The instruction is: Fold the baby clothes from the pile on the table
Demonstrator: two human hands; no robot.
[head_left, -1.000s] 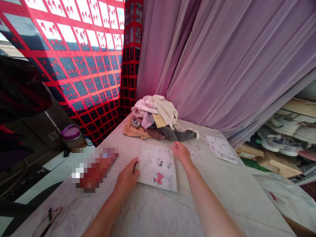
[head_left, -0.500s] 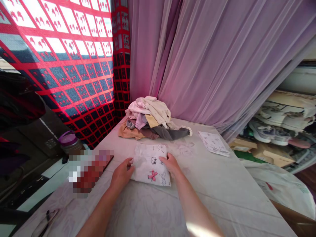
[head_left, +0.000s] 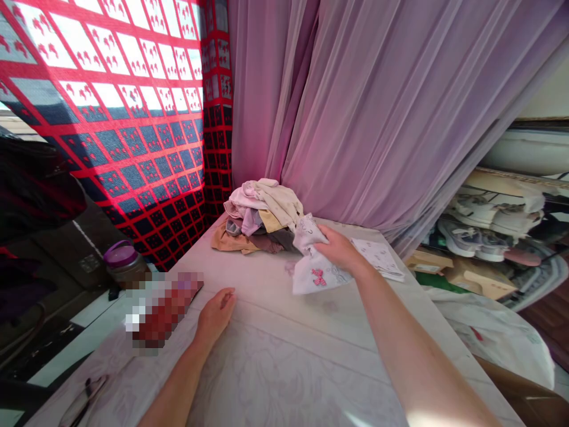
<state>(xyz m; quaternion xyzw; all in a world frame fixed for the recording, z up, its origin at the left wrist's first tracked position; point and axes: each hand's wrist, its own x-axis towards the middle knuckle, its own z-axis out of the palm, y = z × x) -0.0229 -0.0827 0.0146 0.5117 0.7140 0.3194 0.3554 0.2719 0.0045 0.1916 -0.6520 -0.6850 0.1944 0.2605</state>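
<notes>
My right hand (head_left: 340,252) grips a folded white garment (head_left: 322,273) with black line drawings and a pink bow print. It is pinched at its upper part and lifted, with its lower part hanging, just left of another folded white printed cloth (head_left: 380,258) on the table. My left hand (head_left: 216,314) rests on the tabletop to the left, its fingers curled in with nothing visible in them. A heap of clothes (head_left: 262,216) in pink, cream, brown and dark grey lies at the table's far end, beyond both hands.
The table (head_left: 275,367) has a pale patterned cover. A blurred red object (head_left: 164,314) and glasses (head_left: 84,397) lie at its left. A purple-lidded container (head_left: 124,261) stands beyond the left edge. Purple curtains (head_left: 355,107) hang behind; a shoe rack (head_left: 484,231) stands right.
My right hand has raised the folded white garment off the table and carried it right and away from me. My left hand has come off it, and its fingers have curled.
</notes>
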